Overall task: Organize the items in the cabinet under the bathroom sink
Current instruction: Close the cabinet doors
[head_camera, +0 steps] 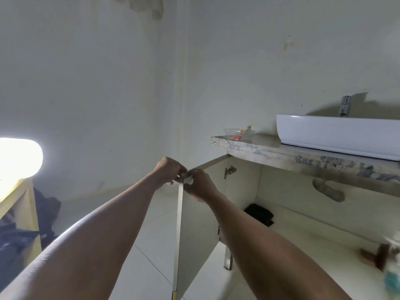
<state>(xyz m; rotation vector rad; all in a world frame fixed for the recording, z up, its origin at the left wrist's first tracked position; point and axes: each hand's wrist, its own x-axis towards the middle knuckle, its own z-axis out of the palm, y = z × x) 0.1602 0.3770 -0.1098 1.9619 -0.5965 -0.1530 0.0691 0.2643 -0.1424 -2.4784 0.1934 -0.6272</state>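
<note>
Gaping beneath the sink [337,135], the cabinet [281,187] opens rightward of its door [199,230], which stands edge-on, long axis upright. Both the left hand [170,169] and the right hand [200,185] grip the door's top corner, fingers curled; the right is nearer the black item [259,214] on the cabinet floor.

The sink [337,135] runs off the right edge. Blurred things [389,269] at the right end of the cabinet floor [313,239] can't be made out, nor the dark thing [259,214] behind.

left hand [170,169], right hand [200,185], fingers curled
</note>
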